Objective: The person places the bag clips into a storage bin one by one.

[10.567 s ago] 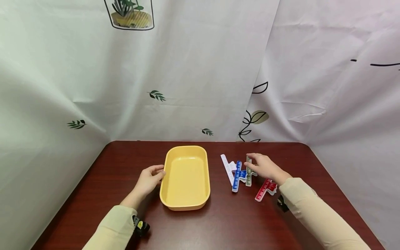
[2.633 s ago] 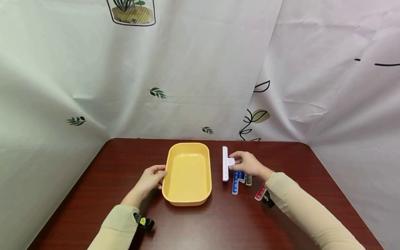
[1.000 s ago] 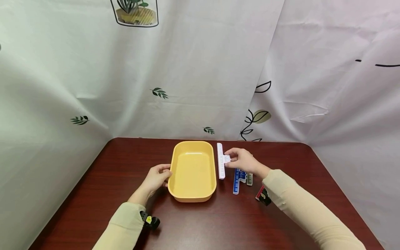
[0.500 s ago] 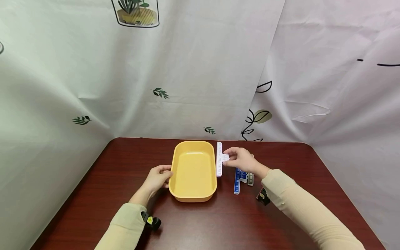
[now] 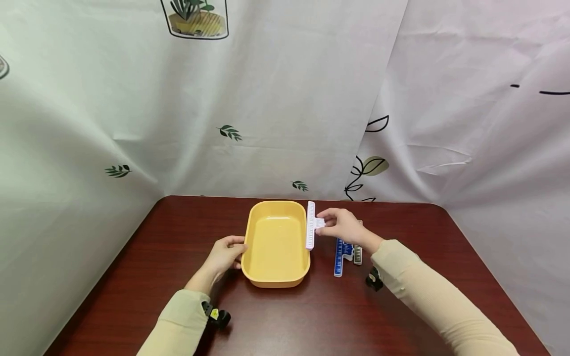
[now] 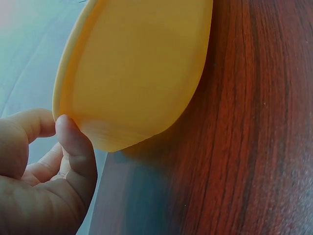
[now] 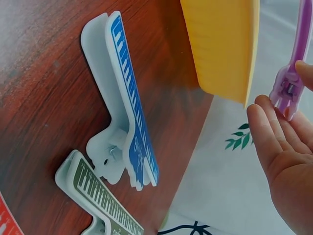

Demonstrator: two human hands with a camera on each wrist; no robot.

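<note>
My left hand [image 5: 224, 257] pinches the left rim of a yellow tray [image 5: 276, 242]; in the left wrist view the thumb [image 6: 77, 147] lies inside the wall. My right hand [image 5: 345, 227] pinches the handle tab of a pale purple clip [image 5: 310, 225] with a long bar and piano-key print. The bar hangs upright in the head view over the tray's right rim; I cannot tell whether they touch. The right wrist view shows the clip [image 7: 288, 90] between thumb and fingers, above the table.
Beneath my right forearm lie a blue clip [image 5: 339, 257] and a green clip [image 5: 358, 254] on the dark red-brown table [image 5: 285, 321]. Part of a red clip [image 7: 7, 220] shows in the right wrist view. A white curtain [image 5: 285, 123] hangs behind the table.
Earlier the purple clip lay on the table beside the blue one; my right hand has picked it up and carried it left to the tray's right rim. My left hand keeps its grip.
</note>
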